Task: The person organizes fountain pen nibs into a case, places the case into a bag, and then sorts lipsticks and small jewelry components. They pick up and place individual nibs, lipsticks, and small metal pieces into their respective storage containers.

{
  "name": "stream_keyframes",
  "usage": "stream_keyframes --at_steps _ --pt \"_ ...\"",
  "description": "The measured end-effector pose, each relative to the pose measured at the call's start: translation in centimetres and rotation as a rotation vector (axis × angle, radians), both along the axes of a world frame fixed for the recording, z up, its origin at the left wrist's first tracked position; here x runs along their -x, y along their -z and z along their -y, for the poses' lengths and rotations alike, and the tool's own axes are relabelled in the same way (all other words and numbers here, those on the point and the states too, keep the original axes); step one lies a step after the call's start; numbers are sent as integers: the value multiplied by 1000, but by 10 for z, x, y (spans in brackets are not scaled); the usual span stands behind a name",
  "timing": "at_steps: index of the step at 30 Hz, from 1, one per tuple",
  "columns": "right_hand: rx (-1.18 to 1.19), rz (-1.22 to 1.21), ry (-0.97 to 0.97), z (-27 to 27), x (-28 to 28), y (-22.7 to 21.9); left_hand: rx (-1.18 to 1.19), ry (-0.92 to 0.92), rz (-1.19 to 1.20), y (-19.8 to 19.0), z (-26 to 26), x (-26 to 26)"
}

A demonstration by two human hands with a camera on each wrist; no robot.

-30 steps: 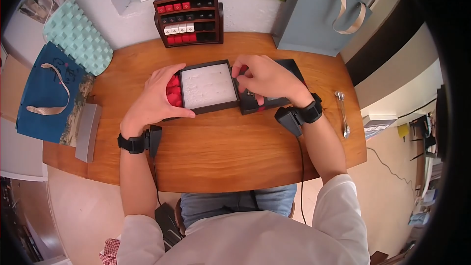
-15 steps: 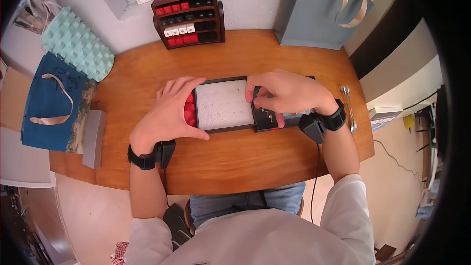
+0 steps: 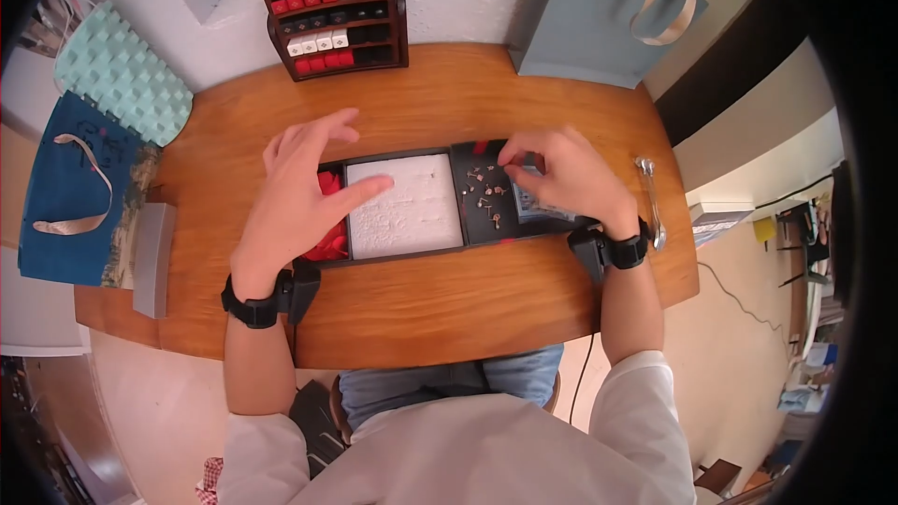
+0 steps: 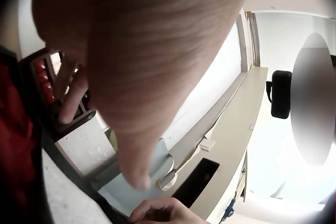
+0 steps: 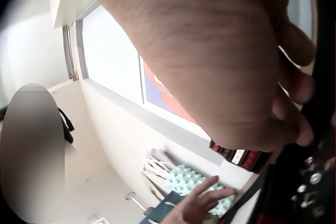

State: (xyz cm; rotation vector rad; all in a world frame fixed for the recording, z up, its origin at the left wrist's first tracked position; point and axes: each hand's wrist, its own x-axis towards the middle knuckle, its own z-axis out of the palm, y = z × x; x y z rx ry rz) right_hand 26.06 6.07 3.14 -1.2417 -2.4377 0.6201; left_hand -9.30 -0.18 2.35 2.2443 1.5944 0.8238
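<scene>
My left hand point(image 3: 295, 192) is held over the left end of the black box, fingers spread and thumb reaching over the white pad point(image 3: 402, 206); it grips nothing. Red cloth-like stuff point(image 3: 329, 241) shows beneath that hand. Adjoining the pad on the right is a black tray point(image 3: 477, 226) with several small metallic studs, like earrings point(image 3: 486, 189), scattered on it. My right hand point(image 3: 571, 178) hovers over this tray with loosely bent fingers, its thumb and index tips close beside the studs and nothing showing between them. Partly under it lies a pale blue-grey packet point(image 3: 533, 208).
A dark wooden rack point(image 3: 339, 19) of red, black and white cubes stands at the back. A grey-blue paper bag point(image 3: 585, 28) is at back right, a blue bag point(image 3: 79, 192) and mint textured bag point(image 3: 122, 75) at left. Metal spoons point(image 3: 650, 201) lie on the right.
My right hand has moved from the pad's right edge to over the studs, uncovering more of them. My left hand has loosened from the box's left end, its thumb now over the pad.
</scene>
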Motion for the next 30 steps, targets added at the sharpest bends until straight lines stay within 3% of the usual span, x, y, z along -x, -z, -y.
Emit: stream_keyframes --at_steps 3,5,13,15,21,25,30 --pt "-95 66 -57 0 -1 8 -57 43 99 3 -2 -18" --pt "-116 54 -74 3 -1 12 128 50 418 10 -1 -31" --pt "-20 25 -96 0 4 22 140 90 296 -2 -12 -62" --pt "-26 -7 -97 -1 6 22 7 121 75 -7 -20 -65" --pt "-36 -22 -124 9 7 15 -208 140 78 24 -14 -61" --pt "-9 -34 -144 12 10 17 -157 181 77 25 -6 -48" --pt "-35 7 -150 9 8 24 -280 136 149 21 -6 -47"
